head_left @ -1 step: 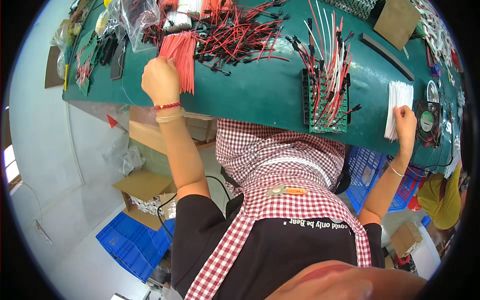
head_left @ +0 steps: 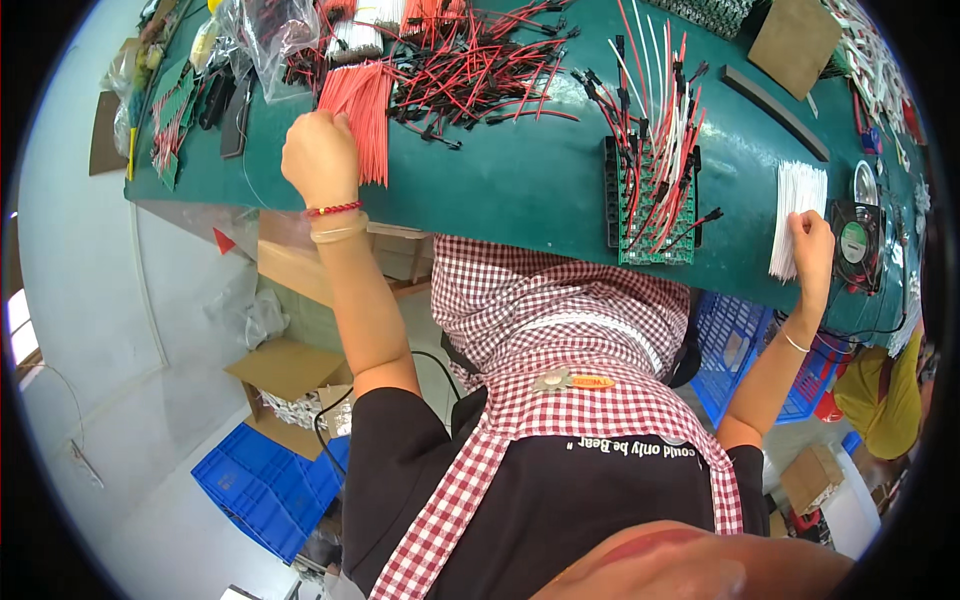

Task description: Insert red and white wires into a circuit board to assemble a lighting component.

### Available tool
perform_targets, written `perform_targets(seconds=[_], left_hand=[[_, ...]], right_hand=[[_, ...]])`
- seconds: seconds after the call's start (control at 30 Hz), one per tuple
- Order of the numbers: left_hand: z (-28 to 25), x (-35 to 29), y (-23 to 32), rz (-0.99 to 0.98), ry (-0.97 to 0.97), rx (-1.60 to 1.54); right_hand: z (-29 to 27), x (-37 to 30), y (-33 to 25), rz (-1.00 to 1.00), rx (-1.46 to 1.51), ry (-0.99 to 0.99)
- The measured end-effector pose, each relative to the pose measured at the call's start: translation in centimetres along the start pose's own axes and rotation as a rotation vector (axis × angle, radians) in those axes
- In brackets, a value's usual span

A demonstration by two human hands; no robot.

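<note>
My left hand (head_left: pixel 320 158) is closed, its curled fingers at the left edge of a bundle of red wires (head_left: pixel 368 125). Its fingertips are mostly hidden, so I cannot see how many wires they take in. Off to the right, my right hand (head_left: pixel 812 245) pinches at the right side of a bundle of white wires (head_left: pixel 797 195) lying on the bench. Between my hands stands a black holder (head_left: pixel 610 185) with green circuit boards (head_left: pixel 645 240). Red, white and black wires with black connectors rise and droop from the boards.
A heap of red and black connector wires (head_left: pixel 480 70) covers the back of the green bench (head_left: pixel 500 190). A small fan (head_left: pixel 855 243) sits beyond my right hand, and a dark curved bar (head_left: pixel 775 112) lies behind. Clear plastic bags (head_left: pixel 265 45) lie back left; a blue crate (head_left: pixel 735 345) stands below.
</note>
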State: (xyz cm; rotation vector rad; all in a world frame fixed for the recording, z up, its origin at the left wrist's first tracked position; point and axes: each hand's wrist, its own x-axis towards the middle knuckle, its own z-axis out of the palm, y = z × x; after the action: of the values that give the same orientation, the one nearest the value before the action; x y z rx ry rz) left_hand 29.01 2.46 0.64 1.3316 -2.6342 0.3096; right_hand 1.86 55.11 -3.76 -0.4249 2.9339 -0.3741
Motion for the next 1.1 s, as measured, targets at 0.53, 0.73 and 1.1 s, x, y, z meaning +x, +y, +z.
perform_targets(seconds=[0.53, 0.73, 1.1], left_hand=[[-1.6, -6.8, 6.3, 0.136, -0.274, -2.047], [1.8, -12.1, 11.2, 0.116, -0.227, -2.014], [-11.3, -10.9, 13.8, 0.283, -0.282, -1.936]], right_hand=[[-3.0, -2.2, -1.2, 0.077, 1.052, -0.060], [0.1, -2.9, -4.1, -0.045, 1.042, -0.025], [-1.5, -2.6, -6.6, -0.104, 1.079, 0.135]])
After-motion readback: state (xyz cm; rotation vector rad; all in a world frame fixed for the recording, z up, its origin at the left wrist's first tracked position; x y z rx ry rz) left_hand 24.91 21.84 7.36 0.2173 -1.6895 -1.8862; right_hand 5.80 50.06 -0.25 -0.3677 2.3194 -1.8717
